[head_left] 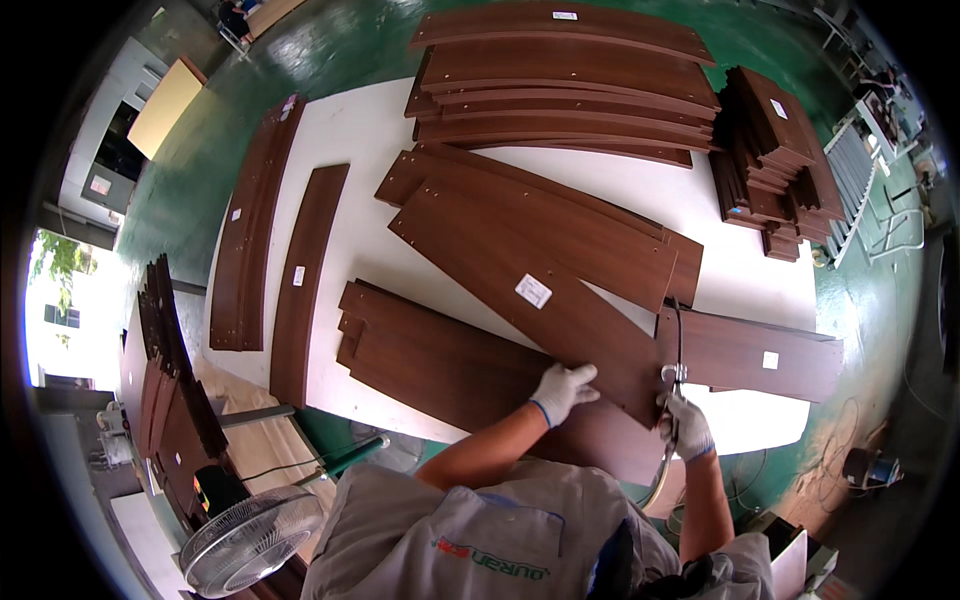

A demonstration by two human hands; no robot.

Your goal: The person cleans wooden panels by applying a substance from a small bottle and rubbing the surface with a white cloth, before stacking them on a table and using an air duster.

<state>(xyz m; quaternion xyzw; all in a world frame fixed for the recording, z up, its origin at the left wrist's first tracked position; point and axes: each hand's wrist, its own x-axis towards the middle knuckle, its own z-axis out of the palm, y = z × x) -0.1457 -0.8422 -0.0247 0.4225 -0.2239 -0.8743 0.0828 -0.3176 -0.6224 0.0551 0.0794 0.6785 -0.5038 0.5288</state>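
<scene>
A long dark-brown wooden board (480,240) with a white label lies slantwise in front of me, its near end close to my body. My left hand (565,392), in a white glove, is closed on the near edge of this board. My right hand (686,425), also gloved, grips an air blow gun (676,373) beside the board's near right corner. The gun's long thin nozzle points away from me, and a hose runs down from it. Beneath the board lie other brown boards (430,350); part of them is hidden by it and my left arm.
A white-topped table (390,255) carries the boards. At its far side is a stack of brown boards (570,70); shorter pieces (770,150) are piled at the far right. Narrow boards (310,285) lie on the left. A fan (250,540) stands at the lower left.
</scene>
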